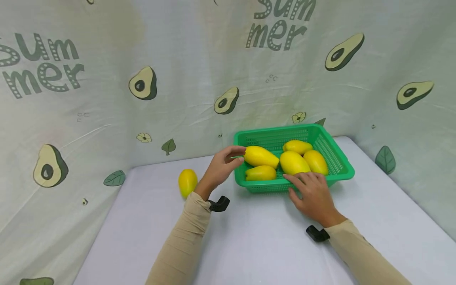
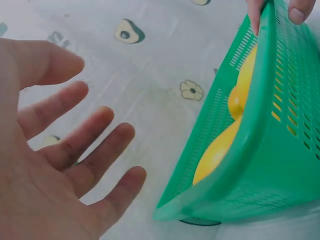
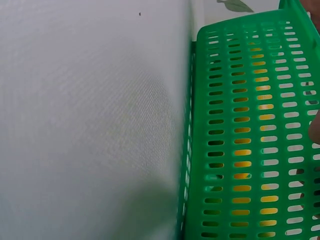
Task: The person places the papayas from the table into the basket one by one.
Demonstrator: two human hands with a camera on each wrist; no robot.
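A green plastic basket (image 1: pixel 265 187) with slotted walls holds several smooth yellow mangoes (image 1: pixel 293 162). My right hand (image 1: pixel 313 196) grips the basket's front rim, with fingers over the inside and the thumb against the outer wall. In the left wrist view, the fingertips of that hand show on both sides of the green rim (image 2: pixel 265 85). By the basket's left end is my left hand (image 1: pixel 223 165), its fingers spread and loosely bent with nothing in them. The left wrist view shows a gap between this hand (image 2: pixel 70 155) and the basket.
Left of the basket, a single mango (image 1: pixel 187 183) lies on the white-covered table (image 1: pixel 249 245), close to my left wrist. Behind the table hangs a pale cloth (image 1: pixel 185 59) printed with avocados, and the basket stands near it.
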